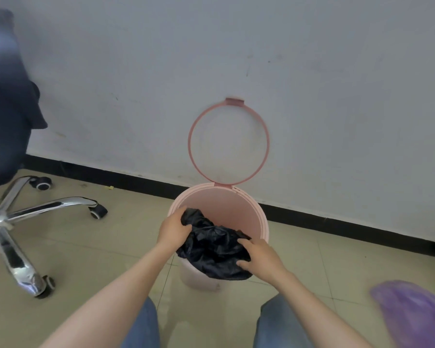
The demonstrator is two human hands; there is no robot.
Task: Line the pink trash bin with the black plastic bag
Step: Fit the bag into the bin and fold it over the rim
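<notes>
A pink trash bin stands on the tile floor against the wall, its ring frame flipped up. The crumpled black plastic bag drapes over its near rim. The 2 hands grip it: left hand and right hand, fingers curled into plastic.

My round pink trash bin stands on the floor by the wall with its ring lid flipped up, and the crumpled black plastic bag sits bunched over its near rim, partly inside and partly hanging out.
</notes>
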